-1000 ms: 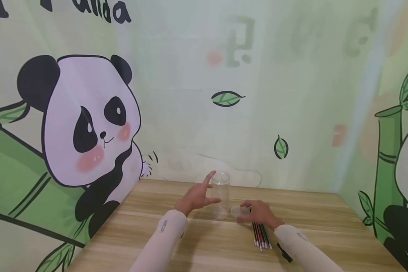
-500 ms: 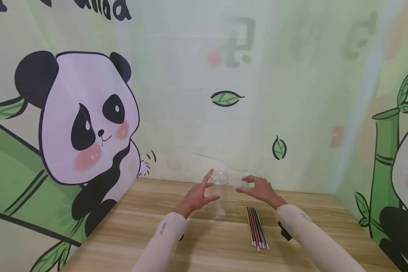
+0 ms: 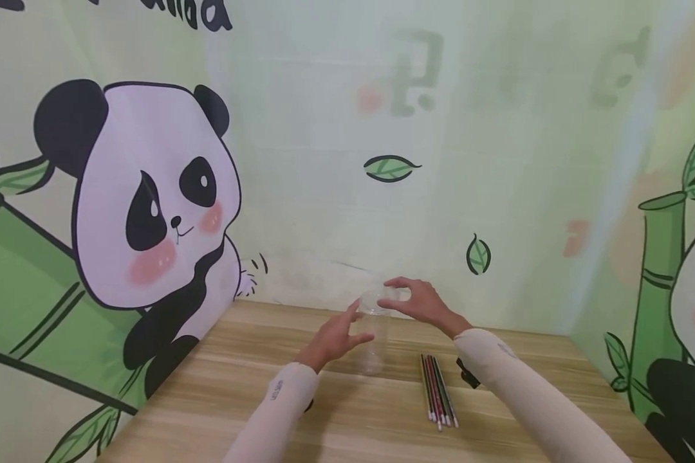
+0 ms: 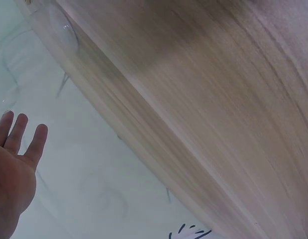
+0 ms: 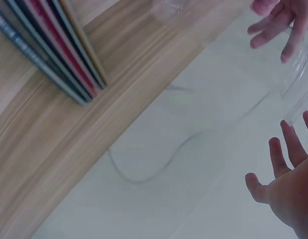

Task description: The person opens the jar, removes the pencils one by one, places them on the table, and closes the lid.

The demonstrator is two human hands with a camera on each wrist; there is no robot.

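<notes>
Upright on the wooden table stands a tall clear plastic jar [image 3: 373,350]. My left hand [image 3: 334,335] holds it from the left, index finger near the rim and thumb across the front; in the left wrist view, the left hand's fingers [image 4: 33,148] are extended and the jar's round base [image 4: 65,34] shows above. At the jar's mouth, my right hand [image 3: 421,302] pinches a clear lid [image 3: 398,294] between thumb and fingers. In the right wrist view, the transparent lid is faint beside the right hand [image 5: 288,186], with the left hand [image 5: 278,25] opposite.
Several pencils [image 3: 438,393] lie in a loose bundle to the right of the jar, eraser ends toward me. Behind the table [image 3: 515,411] rises a pale green wall covering [image 3: 301,212] printed with pandas and bamboo.
My right hand has lifted the clear lid from beside the pencils and brought it up and left to the jar's mouth. My left hand has stayed at the jar.
</notes>
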